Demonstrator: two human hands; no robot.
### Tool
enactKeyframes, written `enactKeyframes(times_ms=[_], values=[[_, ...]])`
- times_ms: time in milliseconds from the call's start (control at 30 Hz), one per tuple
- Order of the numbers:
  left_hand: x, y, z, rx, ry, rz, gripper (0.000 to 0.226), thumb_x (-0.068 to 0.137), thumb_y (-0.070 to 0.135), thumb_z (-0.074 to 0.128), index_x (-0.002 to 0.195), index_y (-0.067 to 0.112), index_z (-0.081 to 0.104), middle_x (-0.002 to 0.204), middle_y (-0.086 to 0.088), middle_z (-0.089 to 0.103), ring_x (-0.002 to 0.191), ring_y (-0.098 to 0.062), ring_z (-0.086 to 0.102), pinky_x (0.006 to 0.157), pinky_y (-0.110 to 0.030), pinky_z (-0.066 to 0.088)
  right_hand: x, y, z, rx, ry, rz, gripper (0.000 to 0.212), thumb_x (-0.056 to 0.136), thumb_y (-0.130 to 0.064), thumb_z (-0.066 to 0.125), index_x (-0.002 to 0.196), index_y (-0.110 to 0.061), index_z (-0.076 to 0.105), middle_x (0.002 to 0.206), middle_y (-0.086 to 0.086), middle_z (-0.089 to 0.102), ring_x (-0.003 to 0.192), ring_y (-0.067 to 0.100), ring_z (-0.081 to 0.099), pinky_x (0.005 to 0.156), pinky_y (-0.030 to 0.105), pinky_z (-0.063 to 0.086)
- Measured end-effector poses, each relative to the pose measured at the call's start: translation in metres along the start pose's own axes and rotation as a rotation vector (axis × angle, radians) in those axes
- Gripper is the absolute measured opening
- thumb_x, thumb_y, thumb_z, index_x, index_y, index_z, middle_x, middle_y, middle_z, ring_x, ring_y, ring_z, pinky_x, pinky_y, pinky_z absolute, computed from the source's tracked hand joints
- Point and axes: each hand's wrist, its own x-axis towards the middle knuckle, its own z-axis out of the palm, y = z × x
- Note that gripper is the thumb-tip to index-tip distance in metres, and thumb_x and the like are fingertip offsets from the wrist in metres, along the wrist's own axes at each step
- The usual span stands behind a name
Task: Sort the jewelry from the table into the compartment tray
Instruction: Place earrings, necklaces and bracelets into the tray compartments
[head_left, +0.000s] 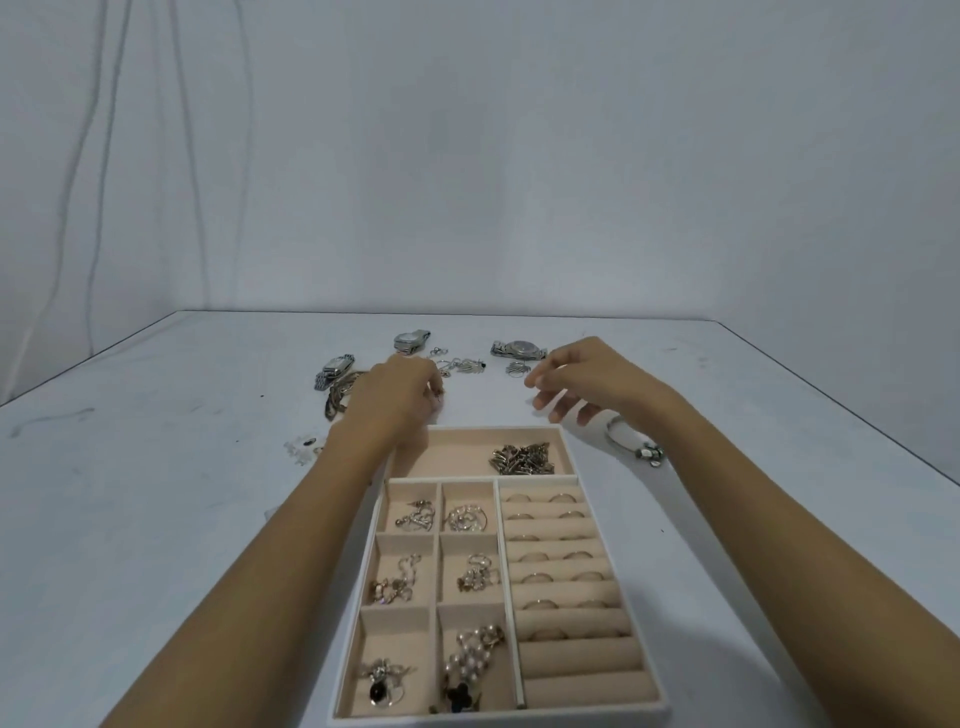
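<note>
The beige compartment tray (618, 525) lies near me, with a chain pile in its top compartment, earrings and pendants in the small left compartments, and rings in the roll slots on the right. My left hand (400, 400) hovers past the tray's far left corner, fingers curled; a tiny piece may be at its fingertips, unclear. My right hand (576, 376) hangs above the table beyond the tray's far right corner, fingers loose and holding nothing. Loose jewelry lies beyond: three watches (410, 340) (519, 349) (335, 369), small silver pendants (462, 364) and a chain heap (340, 395).
A silver bangle with charms (636, 441) lies right of the tray under my right forearm. Small clear bits (301, 449) sit left of my left forearm. The white table (156, 493) ends at a white backdrop behind.
</note>
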Motion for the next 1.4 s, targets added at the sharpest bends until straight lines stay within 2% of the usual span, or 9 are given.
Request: enactKeyframes(times_ms=[133,300,467,600,767,900,1067,1267,1400], values=[[-0.001,-0.001,0.001,0.114,0.012,-0.032,0.031,0.089,0.013,0.047,0.116,0.015,0.061,0.113,-0.010,0.064,0.104,-0.032,0.059,0.074,-0.034,0.044,0.006,0.001,0.011,0.030,0.011,0.040,0.015,0.087,-0.009,0.057,0.096,-0.003,0.068,0.078,0.010,0.070,0.056,0.016,0.056,0.049,0.021,0.038],[0.000,-0.002,-0.003,-0.026,0.012,0.021,0.017,0.090,0.007,0.045,0.089,0.016,0.059,0.104,-0.017,0.066,0.097,-0.033,0.059,0.076,-0.037,0.045,0.014,0.007,0.026,0.231,0.090,0.111,0.010,0.083,0.001,0.059,0.090,0.006,0.064,0.067,0.015,0.061,0.050,0.017,0.047,0.040,0.018,0.032],[-0.002,0.001,-0.018,-0.300,0.178,0.011,0.028,0.098,0.008,0.040,0.110,0.006,0.066,0.105,-0.016,0.066,0.100,-0.032,0.060,0.079,-0.031,0.043,0.017,0.018,0.029,0.327,0.120,0.115,0.013,0.083,0.001,0.061,0.092,0.009,0.067,0.066,0.014,0.060,0.047,0.012,0.048,0.038,0.016,0.031],[-0.004,0.002,-0.030,-0.611,0.292,-0.028,0.026,0.099,0.008,0.037,0.100,0.015,0.062,0.102,-0.015,0.065,0.092,-0.029,0.064,0.085,-0.045,0.052,0.016,0.020,0.025,0.331,0.104,0.126,0.014,0.085,-0.002,0.060,0.094,0.006,0.068,0.069,0.014,0.061,0.049,0.012,0.045,0.037,0.016,0.026],[-0.010,0.015,-0.049,-0.900,0.428,-0.045,0.024,0.100,0.007,0.030,0.102,0.015,0.053,0.103,-0.011,0.057,0.086,-0.015,0.062,0.089,-0.044,0.053,0.016,0.020,0.027,0.323,0.103,0.122,0.017,0.085,-0.002,0.060,0.096,0.008,0.067,0.070,0.014,0.060,0.048,0.012,0.045,0.037,0.016,0.026],[-0.013,0.027,-0.056,-1.063,0.393,-0.032,0.023,0.102,0.007,0.028,0.107,0.011,0.051,0.088,0.005,0.048,0.079,-0.014,0.060,0.078,-0.038,0.057,0.014,0.009,0.030,0.219,0.146,0.006,0.008,0.087,-0.004,0.059,0.086,-0.001,0.066,0.074,0.009,0.060,0.044,0.005,0.050,0.037,0.014,0.034],[-0.017,0.036,-0.058,-1.107,0.380,0.016,0.021,0.102,0.006,0.031,0.106,0.009,0.052,0.094,0.005,0.048,0.074,-0.011,0.056,0.071,-0.028,0.060,0.017,-0.017,0.050,-0.040,0.034,-0.267,0.020,0.083,-0.022,0.073,0.102,-0.016,0.072,0.083,0.002,0.064,0.074,0.012,0.058,0.069,0.024,0.044],[-0.018,0.037,-0.063,-1.213,0.358,-0.027,0.022,0.102,0.008,0.033,0.104,0.014,0.054,0.083,0.002,0.052,0.063,-0.004,0.062,0.084,-0.044,0.055,0.018,-0.026,0.080,-0.112,-0.072,-0.320,0.013,0.084,-0.020,0.070,0.096,-0.015,0.073,0.087,0.010,0.070,0.082,0.022,0.063,0.079,0.031,0.047],[-0.016,0.032,-0.060,-1.238,0.384,-0.096,0.021,0.102,0.008,0.035,0.106,0.011,0.056,0.082,-0.001,0.052,0.071,-0.015,0.060,0.077,-0.030,0.059,0.018,-0.029,0.077,-0.068,0.051,-0.294,0.010,0.086,-0.016,0.069,0.090,-0.007,0.070,0.079,0.009,0.067,0.056,0.014,0.056,0.059,0.024,0.045]])
